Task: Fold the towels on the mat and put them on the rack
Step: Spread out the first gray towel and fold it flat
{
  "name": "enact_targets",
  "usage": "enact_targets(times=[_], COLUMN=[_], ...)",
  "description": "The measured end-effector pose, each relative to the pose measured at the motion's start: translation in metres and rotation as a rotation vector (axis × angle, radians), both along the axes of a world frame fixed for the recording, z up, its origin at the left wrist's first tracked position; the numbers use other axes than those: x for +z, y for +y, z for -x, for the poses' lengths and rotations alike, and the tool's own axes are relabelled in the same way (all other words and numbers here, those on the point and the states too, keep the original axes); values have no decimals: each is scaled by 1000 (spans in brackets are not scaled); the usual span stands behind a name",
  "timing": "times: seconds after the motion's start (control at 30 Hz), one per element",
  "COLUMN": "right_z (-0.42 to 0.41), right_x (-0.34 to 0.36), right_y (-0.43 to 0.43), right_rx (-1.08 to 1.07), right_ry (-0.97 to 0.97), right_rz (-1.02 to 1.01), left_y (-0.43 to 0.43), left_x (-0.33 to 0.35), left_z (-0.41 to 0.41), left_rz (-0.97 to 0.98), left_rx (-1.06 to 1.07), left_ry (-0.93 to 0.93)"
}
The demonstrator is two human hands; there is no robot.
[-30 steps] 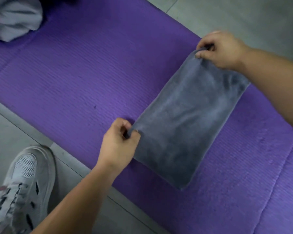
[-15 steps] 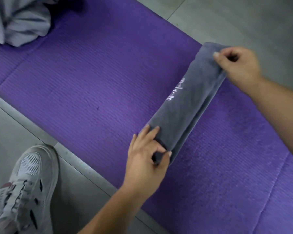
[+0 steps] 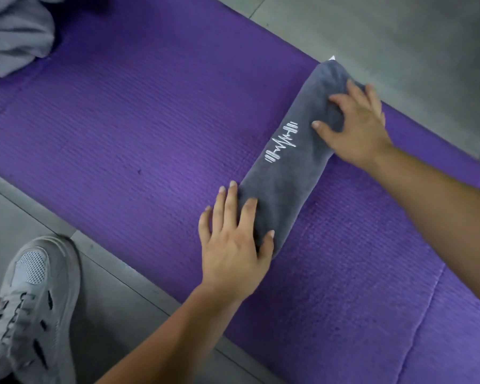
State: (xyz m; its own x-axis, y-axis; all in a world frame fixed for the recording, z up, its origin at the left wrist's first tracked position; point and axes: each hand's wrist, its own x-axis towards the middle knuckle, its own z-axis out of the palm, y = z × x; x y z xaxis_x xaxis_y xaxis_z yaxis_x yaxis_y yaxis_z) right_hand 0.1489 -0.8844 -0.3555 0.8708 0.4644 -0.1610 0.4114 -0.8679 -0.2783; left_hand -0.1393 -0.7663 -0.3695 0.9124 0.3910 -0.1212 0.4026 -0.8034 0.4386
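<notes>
Grey towel (image 3: 286, 184), folded into a narrow strip, lies diagonally on purple mat (image 3: 150, 120).

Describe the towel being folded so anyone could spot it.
A purple ribbed mat crosses the floor. On its right part lies a dark grey plush towel, folded long. Unlike the crumpled pale grey cloth top left, it bears white barbell embroidery.

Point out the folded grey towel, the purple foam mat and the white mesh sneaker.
folded grey towel (image 3: 286, 184), head view, plush middle below logo.
purple foam mat (image 3: 150, 120), head view, bare ribbed surface.
white mesh sneaker (image 3: 31, 268), head view, mesh toe.
</notes>
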Motion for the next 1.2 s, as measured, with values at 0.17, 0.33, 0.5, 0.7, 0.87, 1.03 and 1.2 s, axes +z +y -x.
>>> enact_targets(times=[0.17, 0.33, 0.5, 0.7, 0.87, 1.03, 1.2], right_z=[28, 30, -6, -53, -68, -69, -28], right_x=[-9, -31, -28, -28, -32, -31, -11], right_y=[29, 38, 29, 39, 44, 48, 33], right_rx=[300, 433, 429, 220, 160, 141, -30], right_ry=[-8, -20, -61, -52, -1, 11, -15], right_rz=[30, 209, 276, 283, 292, 337, -81], left_y=[2, -3, -10, -12, -14, -14, 13], left_x=[2, -5, -20, -21, -21, -14, 9], left_z=[-18, -34, -25, -19, -20, -21, -51], left_rz=[46, -63, -133, -162, -154, -142, 29], left_rx=[-57, -100, -122, -104, -77, -80, -1], left_ry=[246, 165, 166, 185, 219, 258, 54])
